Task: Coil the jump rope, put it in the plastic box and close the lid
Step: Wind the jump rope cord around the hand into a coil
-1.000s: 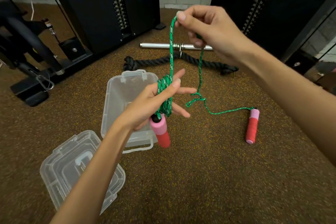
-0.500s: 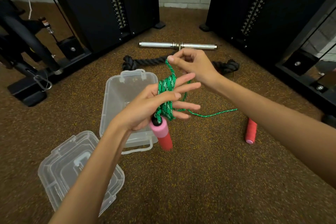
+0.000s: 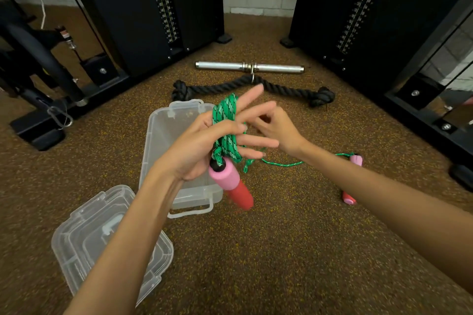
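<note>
The green jump rope (image 3: 226, 115) is wound in several loops around my left hand (image 3: 197, 146), whose fingers point straight out while the thumb pins the loops. One pink and red handle (image 3: 230, 184) dangles below that hand. My right hand (image 3: 279, 130) sits just behind the left fingers, curled on the loose rope; the exact pinch is blurred. From there the rope runs down to the second handle (image 3: 349, 198) on the floor, partly hidden by my right forearm. The clear plastic box (image 3: 158, 135) stands open under my left hand. Its lid (image 3: 84, 233) lies at the lower left.
A thick black rope (image 3: 212, 88) and a metal bar (image 3: 222, 66) lie on the brown speckled floor beyond the box. Black weight-stack towers stand at the left (image 3: 143, 7) and right (image 3: 358, 7). A black machine frame (image 3: 38, 64) fills the far left.
My right hand has come down from high above to just behind the left fingers, laying another turn of rope on the left hand. The loose rope is shorter.
</note>
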`<action>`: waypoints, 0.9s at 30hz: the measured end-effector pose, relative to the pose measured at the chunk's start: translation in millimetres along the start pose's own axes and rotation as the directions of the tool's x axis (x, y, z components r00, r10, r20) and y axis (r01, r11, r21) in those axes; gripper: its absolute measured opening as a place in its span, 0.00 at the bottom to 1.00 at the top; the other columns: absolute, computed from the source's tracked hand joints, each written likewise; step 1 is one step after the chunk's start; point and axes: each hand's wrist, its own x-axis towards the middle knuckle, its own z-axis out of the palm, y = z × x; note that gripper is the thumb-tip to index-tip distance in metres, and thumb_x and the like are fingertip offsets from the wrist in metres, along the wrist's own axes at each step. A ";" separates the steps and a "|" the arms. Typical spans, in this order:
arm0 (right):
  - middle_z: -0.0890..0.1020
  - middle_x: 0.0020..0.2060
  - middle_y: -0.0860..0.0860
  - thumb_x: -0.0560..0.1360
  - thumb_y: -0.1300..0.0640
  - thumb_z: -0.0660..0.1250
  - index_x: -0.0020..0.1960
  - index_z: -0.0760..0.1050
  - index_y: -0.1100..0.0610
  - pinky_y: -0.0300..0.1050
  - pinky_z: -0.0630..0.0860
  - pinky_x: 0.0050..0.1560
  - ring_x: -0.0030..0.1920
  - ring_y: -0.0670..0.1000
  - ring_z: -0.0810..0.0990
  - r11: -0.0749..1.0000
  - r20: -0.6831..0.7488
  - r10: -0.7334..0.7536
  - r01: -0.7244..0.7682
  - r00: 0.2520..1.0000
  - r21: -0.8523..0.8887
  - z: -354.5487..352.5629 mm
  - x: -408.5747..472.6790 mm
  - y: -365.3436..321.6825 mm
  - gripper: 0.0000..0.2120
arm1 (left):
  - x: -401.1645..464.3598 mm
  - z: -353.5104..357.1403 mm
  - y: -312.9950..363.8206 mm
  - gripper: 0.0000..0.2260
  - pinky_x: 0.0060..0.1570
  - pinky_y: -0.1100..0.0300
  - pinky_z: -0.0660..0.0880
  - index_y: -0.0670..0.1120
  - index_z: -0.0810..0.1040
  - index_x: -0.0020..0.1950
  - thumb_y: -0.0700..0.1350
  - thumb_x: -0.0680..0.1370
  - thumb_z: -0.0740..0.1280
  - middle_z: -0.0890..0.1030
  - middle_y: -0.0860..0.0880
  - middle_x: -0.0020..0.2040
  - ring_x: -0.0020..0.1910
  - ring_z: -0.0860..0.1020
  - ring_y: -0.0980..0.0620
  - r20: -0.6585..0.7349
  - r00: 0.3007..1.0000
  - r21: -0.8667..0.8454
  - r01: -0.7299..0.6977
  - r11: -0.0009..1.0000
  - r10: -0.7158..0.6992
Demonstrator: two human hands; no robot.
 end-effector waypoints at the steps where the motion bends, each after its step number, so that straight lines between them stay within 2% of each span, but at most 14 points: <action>1: 0.81 0.34 0.55 0.78 0.53 0.63 0.41 0.79 0.63 0.45 0.71 0.34 0.33 0.53 0.75 1.000 0.002 0.001 -0.001 1.000 -0.011 2.2 -5.0 3.8 0.15 | 0.2 1.4 1.3 0.23 0.41 0.59 0.80 0.54 0.65 0.70 0.36 0.77 0.57 0.76 0.51 0.66 0.48 0.84 0.42 -0.019 1.000 0.006 -0.006 1.000 0.006; 3: 0.77 0.30 0.49 0.77 0.48 0.62 0.36 0.76 0.58 0.37 0.67 0.34 0.30 0.45 0.71 1.000 0.006 0.011 -0.011 1.000 -0.011 4.6 -14.4 8.3 0.16 | 0.2 3.1 2.0 0.24 0.39 0.61 0.80 0.57 0.63 0.71 0.40 0.77 0.58 0.76 0.54 0.65 0.44 0.84 0.44 -0.052 0.999 0.023 -0.012 1.000 0.014; 6: 0.74 0.28 0.47 0.78 0.52 0.63 0.32 0.73 0.49 0.40 0.65 0.33 0.30 0.46 0.68 0.999 0.024 0.048 -0.048 0.999 0.003 4.7 -28.1 16.7 0.15 | 1.1 4.7 1.7 0.23 0.39 0.62 0.80 0.61 0.59 0.71 0.45 0.78 0.57 0.75 0.57 0.66 0.45 0.84 0.46 -0.100 0.994 0.068 -0.024 0.997 0.031; 7: 0.75 0.28 0.49 0.79 0.54 0.62 0.33 0.75 0.49 0.40 0.63 0.31 0.29 0.46 0.67 0.998 0.049 0.065 -0.066 0.997 0.008 4.7 -32.9 19.2 0.15 | 1.9 5.2 2.1 0.23 0.40 0.63 0.80 0.62 0.58 0.72 0.48 0.78 0.56 0.75 0.59 0.66 0.46 0.84 0.46 -0.114 0.993 0.086 -0.026 0.996 0.036; 9: 0.75 0.28 0.52 0.79 0.55 0.61 0.39 0.78 0.59 0.36 0.63 0.28 0.27 0.42 0.66 0.995 0.095 0.099 -0.100 0.990 0.003 4.7 -42.0 21.0 0.14 | 4.0 5.7 3.3 0.24 0.45 0.62 0.79 0.63 0.56 0.73 0.55 0.76 0.54 0.72 0.61 0.67 0.50 0.83 0.45 -0.126 0.991 0.128 -0.023 0.992 0.039; 10: 0.75 0.27 0.49 0.79 0.55 0.61 0.39 0.77 0.62 0.33 0.63 0.28 0.26 0.40 0.66 0.995 0.102 0.103 -0.103 0.989 -0.006 4.9 -46.1 20.0 0.16 | 5.3 5.7 3.5 0.25 0.47 0.61 0.79 0.63 0.54 0.74 0.58 0.75 0.52 0.71 0.61 0.68 0.52 0.82 0.45 -0.124 0.991 0.142 -0.025 0.990 0.043; 11: 0.73 0.25 0.44 0.79 0.54 0.60 0.37 0.76 0.61 0.31 0.63 0.28 0.25 0.40 0.67 0.995 0.104 0.102 -0.102 0.989 -0.008 4.6 -50.0 19.5 0.17 | 6.3 5.4 3.6 0.26 0.49 0.60 0.78 0.63 0.54 0.74 0.60 0.75 0.49 0.70 0.61 0.68 0.54 0.82 0.45 -0.124 0.991 0.145 -0.030 0.989 0.048; 13: 0.72 0.23 0.41 0.80 0.53 0.59 0.33 0.73 0.54 0.30 0.63 0.29 0.25 0.39 0.68 0.995 0.125 0.098 -0.097 0.987 -0.008 4.6 -57.1 18.6 0.17 | 7.9 3.7 3.7 0.29 0.49 0.59 0.78 0.62 0.53 0.74 0.63 0.73 0.47 0.70 0.61 0.68 0.55 0.81 0.44 -0.137 0.988 0.134 -0.052 0.990 0.070; 17: 0.74 0.22 0.40 0.81 0.53 0.57 0.33 0.72 0.51 0.30 0.64 0.30 0.25 0.40 0.69 0.994 0.180 0.103 -0.097 0.978 -0.045 6.5 -74.4 20.1 0.18 | 7.7 -3.7 5.9 0.28 0.53 0.57 0.78 0.60 0.52 0.75 0.63 0.76 0.40 0.67 0.58 0.71 0.56 0.81 0.44 -0.201 0.973 0.123 -0.089 0.988 0.113; 21: 0.72 0.23 0.42 0.78 0.41 0.55 0.34 0.73 0.50 0.35 0.64 0.28 0.25 0.41 0.68 0.998 0.221 0.051 -0.040 0.974 -0.055 8.4 -92.0 21.3 0.20 | 5.2 -13.7 5.9 0.25 0.55 0.57 0.77 0.59 0.52 0.76 0.61 0.79 0.37 0.65 0.55 0.74 0.57 0.80 0.43 -0.270 0.957 0.114 -0.083 0.990 0.111; 27: 0.71 0.24 0.41 0.80 0.50 0.58 0.36 0.72 0.48 0.33 0.61 0.29 0.27 0.40 0.66 0.995 0.388 0.025 0.014 0.921 -0.099 13.6 -114.4 1.2 0.15 | 4.0 -21.5 4.3 0.26 0.54 0.57 0.77 0.58 0.52 0.76 0.62 0.79 0.38 0.66 0.52 0.73 0.57 0.80 0.42 -0.355 0.924 0.094 -0.112 0.989 0.138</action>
